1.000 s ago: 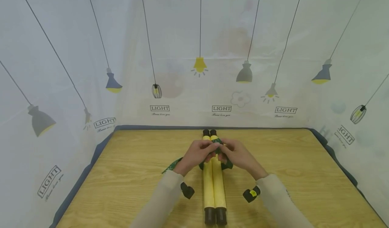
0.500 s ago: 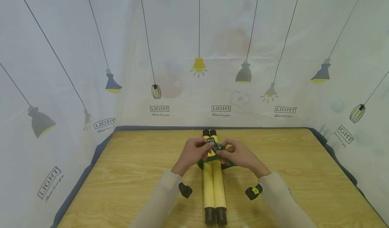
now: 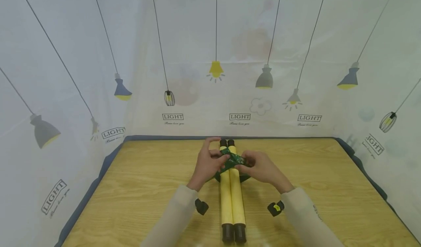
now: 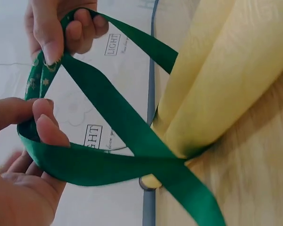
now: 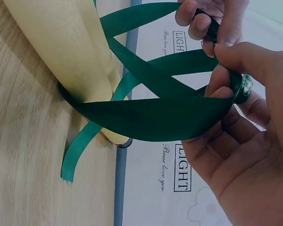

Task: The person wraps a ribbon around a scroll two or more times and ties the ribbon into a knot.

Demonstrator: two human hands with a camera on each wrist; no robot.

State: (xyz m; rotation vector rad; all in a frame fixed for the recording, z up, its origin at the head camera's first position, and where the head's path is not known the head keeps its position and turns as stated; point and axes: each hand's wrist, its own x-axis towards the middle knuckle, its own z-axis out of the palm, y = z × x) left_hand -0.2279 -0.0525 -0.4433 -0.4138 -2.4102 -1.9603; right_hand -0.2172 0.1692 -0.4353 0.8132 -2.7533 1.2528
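Observation:
Two pale yellow tubes (image 3: pixel 226 196) with dark end caps lie side by side on the table. A green ribbon (image 3: pixel 234 160) with a light printed pattern passes around them near their far end. Above the tubes, my left hand (image 3: pixel 206 163) pinches a fold of the ribbon, its index finger raised in the head view. From the other side my right hand (image 3: pixel 263 167) pinches another part between thumb and fingers. Loops of ribbon (image 4: pixel 85 165) stand up off the tubes and cross in the left wrist view. One loose ribbon end (image 5: pixel 75 155) hangs beside the tubes in the right wrist view.
The wood-grain table (image 3: pixel 148 174) has a blue-grey edge along its back and sides. White sheeting (image 3: pixel 197 38) printed with hanging lamps surrounds it. A small black device (image 3: pixel 201 206) sits at the left wrist, another (image 3: pixel 275 208) at the right.
My hands were close together over the ribbon and have moved slightly apart. The left index finger has lifted. The ribbon now crosses between the hands, and its tail left of the left wrist has gone from view.

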